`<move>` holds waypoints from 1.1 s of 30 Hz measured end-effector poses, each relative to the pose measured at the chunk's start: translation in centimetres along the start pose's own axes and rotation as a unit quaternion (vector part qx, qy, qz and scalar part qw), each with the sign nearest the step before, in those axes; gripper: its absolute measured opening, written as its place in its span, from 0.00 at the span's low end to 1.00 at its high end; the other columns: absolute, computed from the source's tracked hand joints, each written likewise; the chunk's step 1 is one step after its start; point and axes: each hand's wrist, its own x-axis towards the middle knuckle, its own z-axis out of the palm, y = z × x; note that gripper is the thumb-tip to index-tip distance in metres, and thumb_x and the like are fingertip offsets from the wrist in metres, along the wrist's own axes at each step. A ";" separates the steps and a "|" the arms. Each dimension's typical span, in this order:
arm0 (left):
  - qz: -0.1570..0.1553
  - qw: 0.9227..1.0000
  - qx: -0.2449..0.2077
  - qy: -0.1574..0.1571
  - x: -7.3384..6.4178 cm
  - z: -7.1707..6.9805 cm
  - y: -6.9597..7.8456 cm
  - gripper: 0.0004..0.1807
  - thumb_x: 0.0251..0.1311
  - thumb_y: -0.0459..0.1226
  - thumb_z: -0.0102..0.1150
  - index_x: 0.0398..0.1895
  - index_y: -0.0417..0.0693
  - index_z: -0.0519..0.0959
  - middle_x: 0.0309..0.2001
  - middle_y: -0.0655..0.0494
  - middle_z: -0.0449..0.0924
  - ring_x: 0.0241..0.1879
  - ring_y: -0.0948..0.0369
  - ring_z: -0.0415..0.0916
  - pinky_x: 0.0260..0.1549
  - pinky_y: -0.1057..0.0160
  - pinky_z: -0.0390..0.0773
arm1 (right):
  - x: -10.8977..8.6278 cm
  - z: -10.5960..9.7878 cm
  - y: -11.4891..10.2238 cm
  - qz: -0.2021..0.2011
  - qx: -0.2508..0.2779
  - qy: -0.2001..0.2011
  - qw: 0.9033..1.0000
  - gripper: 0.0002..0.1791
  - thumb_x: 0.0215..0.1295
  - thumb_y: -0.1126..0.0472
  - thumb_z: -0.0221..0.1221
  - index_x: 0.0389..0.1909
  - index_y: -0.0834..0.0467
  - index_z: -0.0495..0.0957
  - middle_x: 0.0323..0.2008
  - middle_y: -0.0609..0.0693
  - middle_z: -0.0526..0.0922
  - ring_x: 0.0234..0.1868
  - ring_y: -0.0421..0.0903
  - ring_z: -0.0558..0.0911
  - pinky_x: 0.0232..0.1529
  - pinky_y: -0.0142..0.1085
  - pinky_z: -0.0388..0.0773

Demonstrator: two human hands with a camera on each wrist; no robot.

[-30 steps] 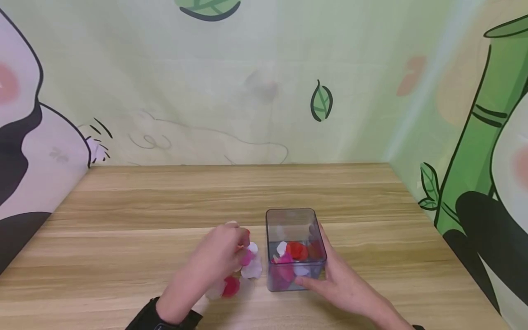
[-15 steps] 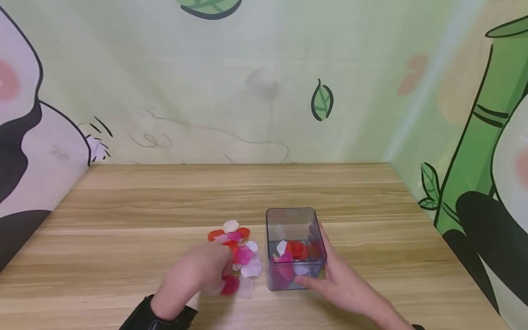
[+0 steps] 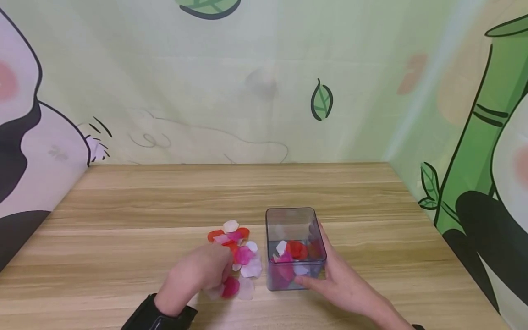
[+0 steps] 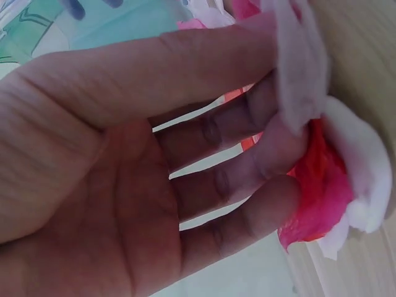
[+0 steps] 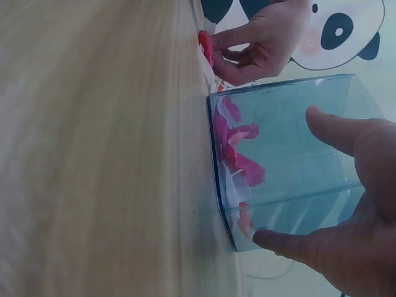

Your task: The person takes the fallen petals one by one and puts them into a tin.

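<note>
Left hand [image 3: 202, 268], at the lower centre of the head frame, is bending over the table and, as far as its fingertips show, pinching a thin, whitish-pink petal [image 4: 303, 68]. Right of it, the right hand [image 3: 344, 284] is gripping a clear grey, rectangular plastic box [image 3: 288, 224], which is holding several red, white and magenta petals [image 3: 296, 250]. More loose, multicoloured petals [image 3: 245, 255] are lying just left of the box on the pale wooden table [image 3: 144, 197]. Such light petals could be clinging together, so 1 or more might slip from the pinch; an uneven push by the right hand could tip the box. While the head view is hiding the left fingertips behind the knuckles, the left wrist view is showing them against the petals; through the transparent wall, the right wrist view is revealing petals resting along the box's base.
</note>
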 end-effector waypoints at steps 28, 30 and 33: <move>0.093 0.988 -0.027 0.119 0.1 -0.9 -0.5 0.23 0.55 0.18 0.52 0.12 0.52 0.63 0.15 0.64 0.50 0.19 0.65 0.49 0.19 0.67 0.52 | -0.1 0.1 0.3 -0.005 -0.020 0.009 1.000 0.67 0.60 0.57 0.75 0.82 0.34 0.30 0.74 0.55 0.64 0.70 0.55 0.71 0.69 0.59 0.62; 0.091 0.987 -0.026 0.127 0.0 -1.1 -0.5 0.22 0.56 0.19 0.53 0.14 0.51 0.65 0.15 0.63 0.53 0.19 0.65 0.51 0.20 0.67 0.55 | -0.1 0.1 0.2 -0.005 -0.016 0.008 1.000 0.67 0.61 0.57 0.74 0.82 0.34 0.30 0.74 0.55 0.64 0.70 0.55 0.71 0.69 0.59 0.62; 0.092 0.986 -0.025 0.140 0.0 -1.3 -0.6 0.19 0.57 0.21 0.56 0.17 0.52 0.69 0.17 0.62 0.61 0.21 0.63 0.59 0.21 0.65 0.61 | -0.1 0.0 0.2 -0.007 -0.016 0.007 1.000 0.67 0.61 0.56 0.74 0.82 0.33 0.31 0.74 0.54 0.64 0.70 0.55 0.71 0.69 0.60 0.62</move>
